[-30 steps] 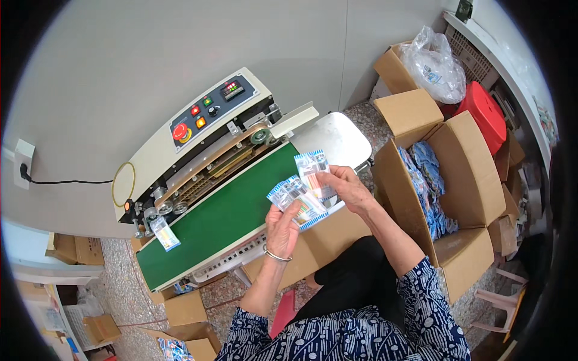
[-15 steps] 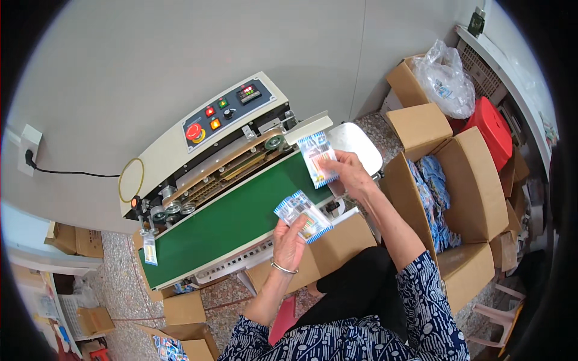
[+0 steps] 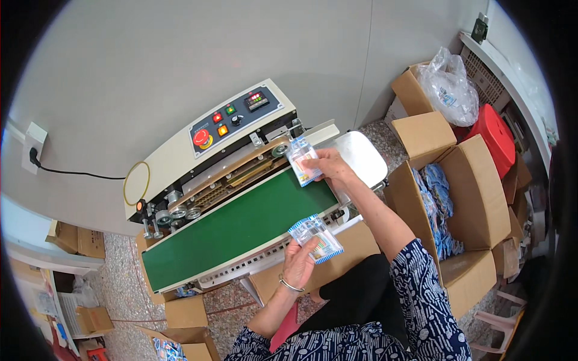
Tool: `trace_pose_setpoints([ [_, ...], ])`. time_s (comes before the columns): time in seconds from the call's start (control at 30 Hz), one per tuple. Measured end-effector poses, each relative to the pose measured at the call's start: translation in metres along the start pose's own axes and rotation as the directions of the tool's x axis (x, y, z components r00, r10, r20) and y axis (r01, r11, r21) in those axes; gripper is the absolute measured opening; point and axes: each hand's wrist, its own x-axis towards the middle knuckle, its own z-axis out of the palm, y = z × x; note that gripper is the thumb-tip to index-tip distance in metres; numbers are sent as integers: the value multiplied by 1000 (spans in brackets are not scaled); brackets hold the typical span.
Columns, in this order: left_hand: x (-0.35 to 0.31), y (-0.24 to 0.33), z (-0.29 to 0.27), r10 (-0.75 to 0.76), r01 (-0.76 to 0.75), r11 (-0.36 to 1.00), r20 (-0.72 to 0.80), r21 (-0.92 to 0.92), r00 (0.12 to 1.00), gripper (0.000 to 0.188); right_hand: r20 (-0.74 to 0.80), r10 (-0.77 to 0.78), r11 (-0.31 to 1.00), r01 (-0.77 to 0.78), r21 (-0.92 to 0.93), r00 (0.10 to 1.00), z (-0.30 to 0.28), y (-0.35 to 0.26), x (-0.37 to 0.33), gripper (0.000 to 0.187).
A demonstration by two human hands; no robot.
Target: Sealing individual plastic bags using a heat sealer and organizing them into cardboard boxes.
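Note:
My right hand [image 3: 333, 165] pinches one small clear packet [image 3: 303, 171] with blue-striped ends and coloured sticks inside. The packet's upper end is at the right-hand inlet of the band sealing machine [image 3: 235, 129], over the green conveyor belt [image 3: 241, 219]. Lower down, my left hand [image 3: 297, 265] is closed on a small fanned stack of similar packets [image 3: 325, 245], just off the belt's near edge. Its thumb lies on top of the stack; how many packets are in it I cannot tell.
To the right, an open cardboard box [image 3: 475, 192] holds many blue packets. Behind it are a plastic bag [image 3: 448, 87] and a red stool [image 3: 490, 141]. Another box with packets [image 3: 171, 349] stands on the floor at lower left. A black power cord [image 3: 84, 174] runs to the wall.
My right hand has brought its packet left to the machine's inlet. My left hand with the stack sits lower, farther from the belt. The packet at the belt's left end is gone from view.

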Motion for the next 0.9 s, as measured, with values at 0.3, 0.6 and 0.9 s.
trace_pose_setpoints([
  [0.3,13,7,13,37,-36,998,-14,49,999,31,80,-250,843,258,-471,965,26,16,11,19],
  [0.6,48,35,30,168,-169,985,33,39,985,33,276,-112,969,166,-184,955,-17,6,-96,30],
  [0.9,49,36,43,255,-257,951,30,171,966,33,271,-47,999,46,11,961,-19,16,-100,34],
])
